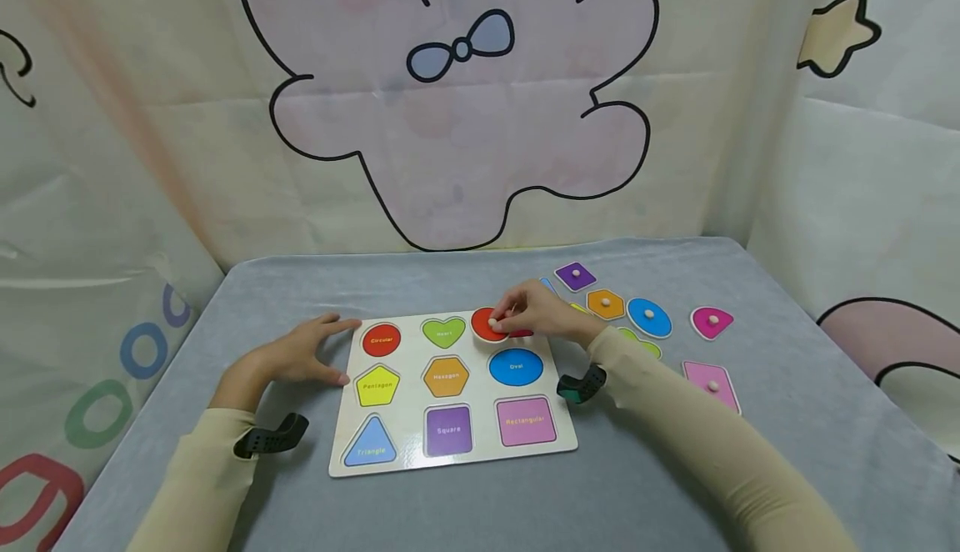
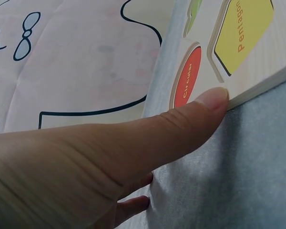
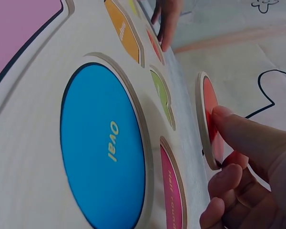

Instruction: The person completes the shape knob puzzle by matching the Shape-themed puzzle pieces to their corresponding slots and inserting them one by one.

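Observation:
A flat wooden shape board (image 1: pixel 408 412) lies on the table, with coloured recesses labelled by shape. My right hand (image 1: pixel 542 312) pinches a round red puzzle piece (image 3: pixel 212 119) by its small knob, above the board's far right part. In the head view the piece overlaps the space between the green heart recess (image 1: pixel 444 333) and the pink half-round recess, which my hand mostly hides. The red circular recess (image 1: pixel 382 340) is at the far left corner. My left hand (image 1: pixel 300 356) spreads thumb and fingers along the board's left edge, the thumb tip (image 2: pixel 214 99) touching it.
Several loose knobbed pieces lie right of the board: a purple one (image 1: pixel 576 277), an orange hexagon (image 1: pixel 606 304), a blue oval (image 1: pixel 650 318), a pink half-round-like one (image 1: pixel 711 322) and a pink rectangle (image 1: pixel 712 383). Others are partly hidden behind my right hand. A printed curtain hangs behind the table.

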The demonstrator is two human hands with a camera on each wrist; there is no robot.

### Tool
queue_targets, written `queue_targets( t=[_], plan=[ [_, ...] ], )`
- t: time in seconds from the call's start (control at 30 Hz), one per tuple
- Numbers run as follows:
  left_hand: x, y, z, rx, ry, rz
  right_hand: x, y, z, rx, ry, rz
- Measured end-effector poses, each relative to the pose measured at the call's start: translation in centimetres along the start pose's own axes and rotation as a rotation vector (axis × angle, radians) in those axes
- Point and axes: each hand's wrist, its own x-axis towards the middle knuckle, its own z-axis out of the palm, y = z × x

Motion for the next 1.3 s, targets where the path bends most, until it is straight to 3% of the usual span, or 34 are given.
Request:
queue_targets(
  t=[0.43, 0.73, 1.3],
  plan=[
    [-0.1, 0.1, -0.2, -0.004, -0.006, -0.009, 1.5, -1.0, 1.3, -0.018, 0.015, -0.004],
    [-0.3, 0.2, -0.3, -0.01, -0.011, -0.013, 2.5, -2.4, 2.5, 0.038, 0.03, 0.041],
    [-0.4, 0.1, -0.2, -0.016, -0.013, -0.016, 3.7, -3.9, 5.0, 0.114, 0.027, 0.045]
  ],
)
